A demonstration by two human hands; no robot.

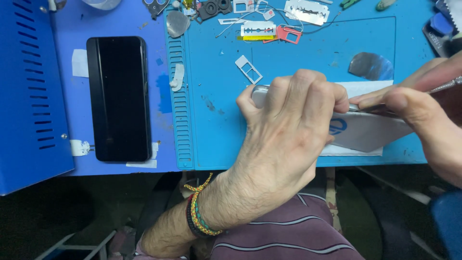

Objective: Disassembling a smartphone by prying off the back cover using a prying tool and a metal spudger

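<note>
**Two hands close over a phone at the mat's near edge**

While the left hand [288, 120] arches over a silver-edged phone [258, 94] and clamps it by the sides, the right hand [414, 108] comes in from the bench's right edge, fingers pinched narrow around a thin metal tool [445, 86] whose tip meets the phone's rim. That grip looks chosen to steady the body so the tool can work along the seam. The phone sits on the blue work mat [216, 130], toward its near right part, partly on a white sheet [370, 132] that seems laid there to protect it.

Off to the left, beyond the mat's ribbed edge, a black phone [119, 98] lies face up on the bench, parked clear of the work. Along the far edge lie razor blades [306, 10], a red card tray [288, 33] and a white card tray [249, 69], all within easy reach. A round shiny disc [370, 66] rests near the far right corner.
</note>
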